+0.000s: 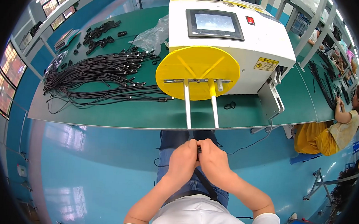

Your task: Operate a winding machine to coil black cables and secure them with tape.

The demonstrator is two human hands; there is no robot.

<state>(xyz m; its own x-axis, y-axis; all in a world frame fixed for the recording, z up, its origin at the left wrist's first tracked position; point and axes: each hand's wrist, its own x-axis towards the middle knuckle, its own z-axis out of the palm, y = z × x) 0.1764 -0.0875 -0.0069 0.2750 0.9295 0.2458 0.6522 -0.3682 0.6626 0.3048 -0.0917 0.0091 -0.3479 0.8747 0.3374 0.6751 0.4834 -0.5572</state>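
My left hand (184, 159) and my right hand (213, 159) meet in front of my lap, below the table's front edge. Both are closed around a small dark bundle, which looks like a coiled black cable (199, 149). The fingers cover most of it. A loop of thin black cord (156, 162) shows left of my left hand. Above the hands, at the table edge, stands a white machine (246, 55) with a yellow disc (181, 64). Two prongs (187, 104) stick out from the disc toward me.
On the green table (147, 114), a large pile of black cables (97, 70) lies left of the machine. Behind it are several small black coiled bundles (98, 34) and a clear plastic bag (152, 36). A metal bracket (271, 102) juts out at the machine's right. Another person (331, 128) sits far right.
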